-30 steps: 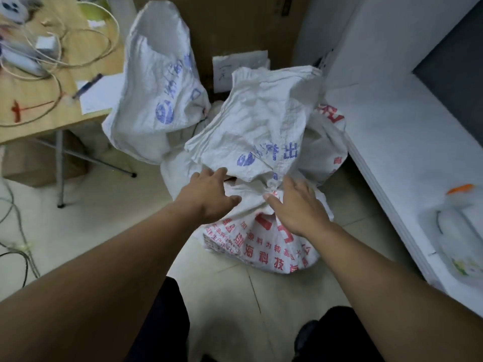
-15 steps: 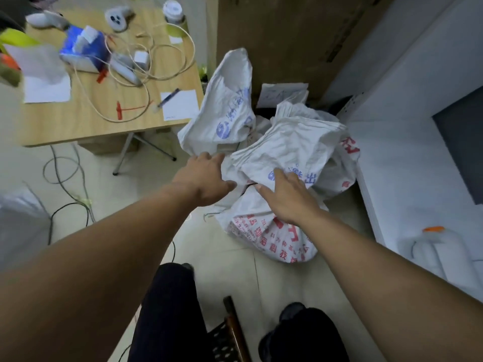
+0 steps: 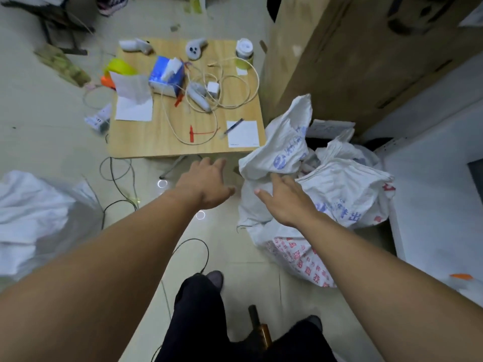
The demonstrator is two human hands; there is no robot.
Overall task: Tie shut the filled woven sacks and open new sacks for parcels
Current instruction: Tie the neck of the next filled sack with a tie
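plainly, the filled woven sack (image 3: 300,259) with red print is lying on the floor (image 3: 224,246) at the right, just beside the white ledge (image 3: 431,205). its neck is being hidden by a limp blue-printed sack (image 3: 347,194) draped over it, so whether it is tied cannot be told. a second blue-printed sack (image 3: 285,142) is standing slumped behind, against the cardboard box (image 3: 366,61). nothing is being gripped: the right hand (image 3: 285,202) is being held flat with straight fingers over the draped cloth, though whether the cloth is being touched cannot be told, and the left hand (image 3: 206,184) is being held released, fingers spread, over the floor between the sacks and the wooden table (image 3: 162,145). the task is being judged as between steps: no sack mouth is being held wide for parcels, and no tie is being carried. counted, three sacks are being seen in the heap, with one more pale, blurred bag (image 3: 34,212) lying well apart at the left; two hands; one red tie (image 3: 198,133) lying on the table among white cables (image 3: 235,82), a second red scrap near the tissue box (image 3: 167,77) being too small to name.
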